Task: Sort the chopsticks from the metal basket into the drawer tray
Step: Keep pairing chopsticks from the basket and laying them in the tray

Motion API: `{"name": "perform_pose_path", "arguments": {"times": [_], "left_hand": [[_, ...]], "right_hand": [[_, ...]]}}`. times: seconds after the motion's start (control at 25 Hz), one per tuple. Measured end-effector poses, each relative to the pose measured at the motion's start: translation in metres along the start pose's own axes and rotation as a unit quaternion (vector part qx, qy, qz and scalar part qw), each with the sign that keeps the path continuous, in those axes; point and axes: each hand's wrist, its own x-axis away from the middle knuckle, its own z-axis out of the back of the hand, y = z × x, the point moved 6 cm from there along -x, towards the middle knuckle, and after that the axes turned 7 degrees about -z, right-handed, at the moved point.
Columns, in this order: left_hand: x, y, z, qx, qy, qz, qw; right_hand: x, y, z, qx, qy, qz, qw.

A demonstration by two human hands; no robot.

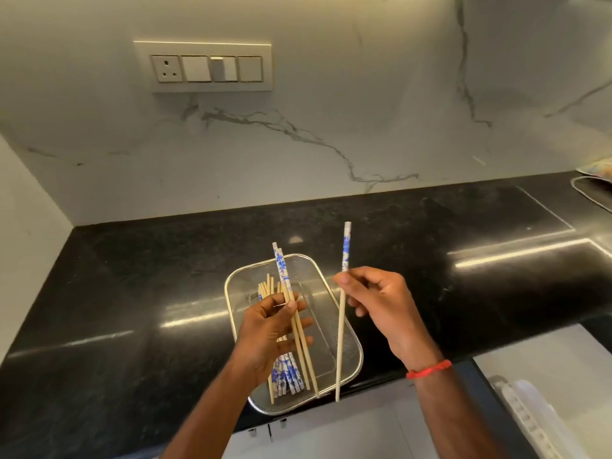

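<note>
You have a black glossy bench (pixel 132 293) before you; the metal basket (pixel 311 273) stands on it, at its front edge.

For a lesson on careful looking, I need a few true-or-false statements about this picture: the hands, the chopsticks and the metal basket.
1. The right hand pinches a single chopstick. True.
2. The metal basket sits inside a drawer. False: it stands on the black countertop.
3. The left hand holds a bundle of chopsticks above the basket. True.
4. The single chopstick's blue-patterned end points down. False: it points up.
5. A red band circles the left wrist. False: it is on the right wrist.
</note>
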Motion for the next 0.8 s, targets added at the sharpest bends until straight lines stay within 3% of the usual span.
{"name": "perform_pose_path", "arguments": {"times": [0.24,0.52,0.8], "left_hand": [[0.015,-0.012,-0.077,-0.042,-0.131,0.023,0.99],[0.032,-0.042,-0.133,-0.133,-0.22,-0.011,0.966],[0.045,-0.071,-0.184,-0.19,-0.285,0.001,0.94]], "right_hand": [[0.022,0.017,0.018,0.129,0.083,-0.021,0.988],[0.05,0.053,0.076,0.028,0.173,-0.109,0.978],[0.075,0.078,0.13,-0.039,0.21,-0.082,0.973]]}}
